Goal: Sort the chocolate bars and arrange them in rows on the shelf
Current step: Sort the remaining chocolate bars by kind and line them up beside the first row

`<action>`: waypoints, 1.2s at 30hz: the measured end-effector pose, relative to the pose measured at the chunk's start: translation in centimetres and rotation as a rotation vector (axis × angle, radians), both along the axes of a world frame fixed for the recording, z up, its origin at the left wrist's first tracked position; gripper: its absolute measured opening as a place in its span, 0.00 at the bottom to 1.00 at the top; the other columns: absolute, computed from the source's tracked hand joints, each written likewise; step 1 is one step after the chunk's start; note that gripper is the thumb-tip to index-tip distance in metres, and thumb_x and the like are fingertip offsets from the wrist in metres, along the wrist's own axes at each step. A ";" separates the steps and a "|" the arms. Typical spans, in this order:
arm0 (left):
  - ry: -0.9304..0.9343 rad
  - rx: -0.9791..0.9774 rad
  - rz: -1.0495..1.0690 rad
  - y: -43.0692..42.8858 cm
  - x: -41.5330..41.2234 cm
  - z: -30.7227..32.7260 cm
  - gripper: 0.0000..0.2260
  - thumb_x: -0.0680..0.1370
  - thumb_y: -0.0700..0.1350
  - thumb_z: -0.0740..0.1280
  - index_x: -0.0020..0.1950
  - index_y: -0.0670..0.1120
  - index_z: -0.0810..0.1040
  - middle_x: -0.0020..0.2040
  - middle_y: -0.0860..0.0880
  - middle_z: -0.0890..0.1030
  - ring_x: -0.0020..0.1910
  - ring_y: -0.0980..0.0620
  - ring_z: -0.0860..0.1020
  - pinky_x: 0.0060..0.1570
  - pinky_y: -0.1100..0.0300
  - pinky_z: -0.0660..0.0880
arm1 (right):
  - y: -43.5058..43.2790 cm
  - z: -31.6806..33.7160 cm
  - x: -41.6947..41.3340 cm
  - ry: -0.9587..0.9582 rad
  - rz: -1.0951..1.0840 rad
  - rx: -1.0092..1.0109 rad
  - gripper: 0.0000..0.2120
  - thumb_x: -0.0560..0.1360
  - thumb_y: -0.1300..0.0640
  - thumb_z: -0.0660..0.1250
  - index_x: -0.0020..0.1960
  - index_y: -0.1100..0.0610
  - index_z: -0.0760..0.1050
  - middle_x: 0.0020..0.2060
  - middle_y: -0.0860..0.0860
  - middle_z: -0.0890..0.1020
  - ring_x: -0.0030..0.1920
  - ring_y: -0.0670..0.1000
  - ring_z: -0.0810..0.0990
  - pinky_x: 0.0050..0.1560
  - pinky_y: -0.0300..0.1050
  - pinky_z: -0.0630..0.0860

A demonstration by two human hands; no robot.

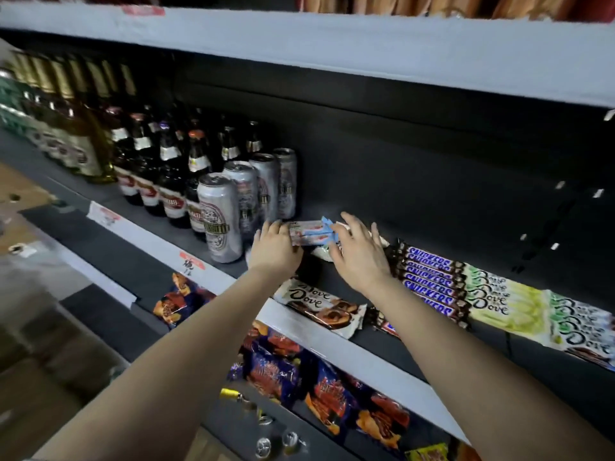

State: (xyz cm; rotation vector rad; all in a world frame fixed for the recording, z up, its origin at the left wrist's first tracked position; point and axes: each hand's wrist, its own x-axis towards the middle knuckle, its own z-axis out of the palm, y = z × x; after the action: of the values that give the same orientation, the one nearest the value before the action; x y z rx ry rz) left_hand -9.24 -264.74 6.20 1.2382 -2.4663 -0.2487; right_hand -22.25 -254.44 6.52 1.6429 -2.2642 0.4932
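Both hands reach onto the dark shelf (332, 281). My left hand (274, 249) and my right hand (357, 251) hold a small stack of white-and-blue chocolate bars (311, 231) between them, one hand at each end. Under my right hand lies another pale wrapper (324, 252), partly hidden. A brown Dove bar (316, 306) lies at the shelf's front edge. To the right, Snickers bars (429, 281) lie in a row. Beyond them lie light-green Dove bars (499, 299) and greener Dove bars (579, 327).
Silver cans (221, 216) and dark glass bottles (166, 168) stand just left of my left hand. The upper shelf board (332, 48) hangs overhead. Snack bags (299, 371) fill the shelf below. Cardboard boxes (50, 361) sit on the floor at left.
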 end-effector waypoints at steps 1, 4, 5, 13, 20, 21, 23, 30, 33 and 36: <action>0.006 0.005 0.001 -0.7 0.6 -0.1 0.24 0.77 0.48 0.60 0.70 0.40 0.64 0.72 0.43 0.64 0.73 0.45 0.57 0.72 0.52 0.55 | -0.7 -0.3 0.4 -0.002 0.016 0.012 0.20 0.79 0.51 0.55 0.70 0.54 0.65 0.73 0.53 0.60 0.73 0.52 0.57 0.73 0.58 0.47; 0.003 0.051 -0.002 -2.3 1.9 -0.3 0.22 0.77 0.47 0.61 0.69 0.39 0.65 0.70 0.41 0.67 0.70 0.43 0.62 0.69 0.52 0.59 | -2.7 -1.0 1.0 -0.017 0.033 0.059 0.20 0.79 0.50 0.54 0.69 0.54 0.66 0.73 0.52 0.59 0.73 0.53 0.57 0.74 0.57 0.47; -0.003 0.071 -0.004 -2.6 2.1 -0.4 0.22 0.77 0.47 0.61 0.69 0.40 0.65 0.69 0.41 0.68 0.70 0.43 0.63 0.69 0.52 0.60 | -3.2 -1.2 1.2 -0.026 0.032 0.073 0.20 0.80 0.49 0.54 0.69 0.53 0.66 0.74 0.52 0.59 0.73 0.53 0.57 0.74 0.57 0.46; 0.009 0.160 -0.134 -4.5 1.2 -2.2 0.22 0.76 0.43 0.61 0.70 0.40 0.66 0.69 0.41 0.68 0.68 0.43 0.65 0.67 0.53 0.63 | -5.5 -2.3 1.0 -0.046 0.005 0.163 0.20 0.80 0.48 0.52 0.70 0.51 0.64 0.72 0.51 0.61 0.72 0.53 0.61 0.73 0.55 0.45; 0.058 0.114 -0.214 -6.5 -1.1 -2.8 0.24 0.77 0.44 0.61 0.72 0.42 0.63 0.74 0.43 0.62 0.72 0.44 0.62 0.69 0.51 0.62 | -7.0 -2.9 -0.2 -0.089 -0.085 0.214 0.23 0.80 0.50 0.53 0.73 0.56 0.59 0.74 0.52 0.59 0.74 0.52 0.56 0.74 0.55 0.46; 0.053 0.110 -0.221 -6.8 -1.5 -2.9 0.24 0.77 0.44 0.61 0.72 0.42 0.63 0.74 0.43 0.62 0.72 0.44 0.62 0.69 0.51 0.62 | -7.2 -3.0 -0.3 -0.103 -0.100 0.221 0.24 0.80 0.50 0.53 0.74 0.56 0.58 0.74 0.52 0.58 0.74 0.52 0.54 0.74 0.55 0.45; 0.038 0.129 -0.227 -7.4 -2.2 -3.0 0.24 0.78 0.45 0.60 0.73 0.40 0.60 0.74 0.42 0.62 0.73 0.44 0.60 0.71 0.51 0.60 | -7.6 -3.3 -0.5 -0.125 -0.123 0.231 0.24 0.80 0.51 0.51 0.74 0.56 0.55 0.75 0.51 0.56 0.75 0.51 0.51 0.74 0.54 0.45; -0.114 0.102 -0.227 -8.6 -3.3 -3.7 0.21 0.81 0.49 0.53 0.72 0.41 0.61 0.72 0.43 0.65 0.71 0.41 0.59 0.69 0.51 0.60 | -8.9 -4.0 -0.9 -0.164 -0.167 0.275 0.23 0.81 0.52 0.48 0.75 0.54 0.53 0.76 0.48 0.54 0.76 0.50 0.47 0.74 0.57 0.43; -0.128 0.110 -0.221 -9.1 -3.4 -3.6 0.19 0.81 0.48 0.53 0.70 0.41 0.63 0.69 0.42 0.67 0.69 0.41 0.60 0.67 0.50 0.62 | -9.5 -4.0 -0.6 -0.166 -0.159 0.277 0.23 0.81 0.52 0.47 0.76 0.53 0.53 0.75 0.47 0.55 0.75 0.52 0.47 0.73 0.60 0.40; -0.130 0.125 -0.228 -9.5 -3.5 -3.2 0.18 0.81 0.47 0.55 0.69 0.40 0.65 0.67 0.39 0.69 0.68 0.40 0.61 0.66 0.51 0.62 | -9.9 -3.9 -0.1 -0.164 -0.163 0.253 0.22 0.81 0.52 0.49 0.75 0.51 0.55 0.73 0.46 0.60 0.74 0.52 0.51 0.72 0.62 0.41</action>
State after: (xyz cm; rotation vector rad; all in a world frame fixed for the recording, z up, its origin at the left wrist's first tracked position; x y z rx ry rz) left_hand -12.75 -274.22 2.97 1.0487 -2.7443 -0.3990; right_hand -22.40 -264.35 2.59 1.5602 -2.6488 0.3231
